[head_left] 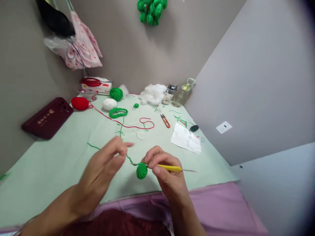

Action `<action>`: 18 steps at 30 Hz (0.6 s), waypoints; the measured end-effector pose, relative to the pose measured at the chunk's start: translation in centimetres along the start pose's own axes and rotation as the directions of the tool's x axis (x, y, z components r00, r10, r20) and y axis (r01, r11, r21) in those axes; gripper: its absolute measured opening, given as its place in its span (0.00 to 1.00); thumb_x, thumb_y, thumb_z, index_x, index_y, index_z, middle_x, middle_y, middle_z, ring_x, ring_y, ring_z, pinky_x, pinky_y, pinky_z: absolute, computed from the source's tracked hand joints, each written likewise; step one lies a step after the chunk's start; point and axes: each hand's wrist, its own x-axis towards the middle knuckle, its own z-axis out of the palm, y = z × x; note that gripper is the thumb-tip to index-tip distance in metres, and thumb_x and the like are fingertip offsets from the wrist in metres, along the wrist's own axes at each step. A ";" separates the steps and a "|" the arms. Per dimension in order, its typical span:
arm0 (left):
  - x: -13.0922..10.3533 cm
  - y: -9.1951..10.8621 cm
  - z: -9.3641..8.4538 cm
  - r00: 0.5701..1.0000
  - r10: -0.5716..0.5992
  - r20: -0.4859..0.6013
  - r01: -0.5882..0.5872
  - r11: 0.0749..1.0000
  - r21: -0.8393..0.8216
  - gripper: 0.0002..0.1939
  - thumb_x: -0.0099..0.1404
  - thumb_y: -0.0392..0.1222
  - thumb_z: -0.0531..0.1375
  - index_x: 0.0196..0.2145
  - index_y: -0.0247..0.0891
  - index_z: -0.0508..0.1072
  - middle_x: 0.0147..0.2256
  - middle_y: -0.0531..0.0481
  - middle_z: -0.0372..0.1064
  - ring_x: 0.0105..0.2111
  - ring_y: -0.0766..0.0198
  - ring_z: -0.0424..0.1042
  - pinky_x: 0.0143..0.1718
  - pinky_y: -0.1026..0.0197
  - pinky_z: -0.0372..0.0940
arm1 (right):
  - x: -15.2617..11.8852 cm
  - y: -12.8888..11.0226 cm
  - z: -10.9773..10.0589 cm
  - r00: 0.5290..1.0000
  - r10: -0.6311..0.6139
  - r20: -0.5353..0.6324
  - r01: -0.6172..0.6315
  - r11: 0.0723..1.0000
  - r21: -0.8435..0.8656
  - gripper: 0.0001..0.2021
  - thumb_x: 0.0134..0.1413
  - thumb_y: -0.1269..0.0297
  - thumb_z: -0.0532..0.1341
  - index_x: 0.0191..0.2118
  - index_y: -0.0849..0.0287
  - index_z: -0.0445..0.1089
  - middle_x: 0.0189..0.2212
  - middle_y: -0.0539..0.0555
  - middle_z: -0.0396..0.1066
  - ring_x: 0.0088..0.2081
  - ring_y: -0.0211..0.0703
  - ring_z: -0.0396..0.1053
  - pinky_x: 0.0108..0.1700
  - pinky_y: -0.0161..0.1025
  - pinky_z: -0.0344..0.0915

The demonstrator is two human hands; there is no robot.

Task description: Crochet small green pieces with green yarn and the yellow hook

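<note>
My right hand point(167, 167) pinches a yellow-handled crochet hook point(172, 168), its shaft pointing left. On the hook's left end hangs a small green crocheted ball point(142, 171), just above the table. Left of it, my left hand point(105, 167) is raised with its fingers curled and one fingertip pointing right. Green yarn point(129, 158) runs from the top of the ball up to the left fingers, which appear closed on it; their exact grip is partly hidden. A loose green strand shows on the other side of this hand.
Behind the hands lie a green yarn loop point(118, 113), red yarn point(80, 103), a white ball point(109, 104), a green ball point(116, 94), white stuffing point(153, 94) and orange thread snips point(165, 121). A phone point(48, 118) stands left; white paper point(185, 137) and a bottle point(182, 93) are right.
</note>
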 end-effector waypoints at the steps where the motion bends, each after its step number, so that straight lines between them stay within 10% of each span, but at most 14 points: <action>1: 1.6 0.6 0.2 0.997 -0.063 0.040 0.064 0.997 -0.032 0.20 0.73 0.60 0.58 0.33 0.42 0.72 0.33 0.50 0.64 0.37 0.59 0.69 0.49 0.54 0.73 | 0.0 0.0 -0.1 1.000 -0.003 0.007 0.003 1.000 0.007 0.03 0.60 0.61 0.70 0.39 0.50 0.82 0.39 0.53 0.75 0.41 0.43 0.73 0.44 0.43 0.70; 5: 4.2 3.5 0.3 0.932 -0.235 0.275 0.355 0.737 -0.575 0.25 0.70 0.66 0.58 0.30 0.41 0.72 0.29 0.54 0.59 0.19 0.71 0.46 0.10 0.70 0.55 | 0.2 0.4 -0.2 1.000 -0.004 -0.023 0.005 1.000 0.025 0.02 0.60 0.63 0.70 0.38 0.51 0.82 0.38 0.52 0.73 0.38 0.40 0.71 0.40 0.38 0.67; 7: 3.9 5.2 -0.1 0.955 -0.228 0.188 0.292 0.627 -0.722 0.21 0.67 0.64 0.63 0.34 0.43 0.78 0.32 0.52 0.67 0.17 0.73 0.45 0.06 0.73 0.45 | 0.2 0.6 0.1 1.000 0.010 -0.023 -0.010 1.000 -0.004 0.02 0.60 0.65 0.70 0.37 0.51 0.82 0.38 0.52 0.72 0.38 0.38 0.70 0.40 0.37 0.67; 9: 3.3 6.3 -0.4 0.980 -0.198 0.031 0.155 0.650 -0.744 0.19 0.69 0.65 0.61 0.35 0.49 0.81 0.36 0.51 0.74 0.20 0.70 0.59 0.12 0.71 0.62 | 0.2 0.7 0.5 1.000 0.024 -0.008 -0.025 0.999 -0.043 0.02 0.60 0.66 0.70 0.37 0.51 0.81 0.38 0.52 0.71 0.37 0.37 0.70 0.39 0.36 0.68; 12: 2.9 6.1 -0.4 0.986 0.076 -0.152 -0.136 0.889 -0.437 0.31 0.71 0.69 0.52 0.23 0.50 0.80 0.39 0.51 0.79 0.44 0.55 0.77 0.55 0.47 0.75 | 0.1 0.7 1.0 0.999 0.010 -0.030 -0.012 0.996 -0.083 0.02 0.60 0.67 0.70 0.36 0.52 0.80 0.37 0.52 0.71 0.37 0.38 0.70 0.38 0.36 0.68; 16: 3.3 3.3 -0.1 0.948 0.313 0.051 -0.308 0.870 0.384 0.22 0.69 0.61 0.62 0.23 0.49 0.82 0.48 0.48 0.82 0.66 0.40 0.62 0.74 0.36 0.22 | 0.3 0.8 0.8 0.990 -0.070 -0.124 0.056 0.992 -0.116 0.02 0.59 0.66 0.71 0.36 0.52 0.79 0.36 0.52 0.71 0.35 0.38 0.70 0.35 0.35 0.68; 18: 3.4 2.0 0.3 0.965 0.260 0.030 -0.242 0.846 0.475 0.11 0.68 0.52 0.66 0.31 0.49 0.85 0.55 0.48 0.79 0.70 0.40 0.57 0.72 0.36 0.17 | 0.5 0.9 0.9 0.984 -0.098 -0.149 0.077 0.988 -0.135 0.02 0.58 0.66 0.71 0.36 0.52 0.78 0.37 0.52 0.71 0.35 0.38 0.70 0.34 0.35 0.68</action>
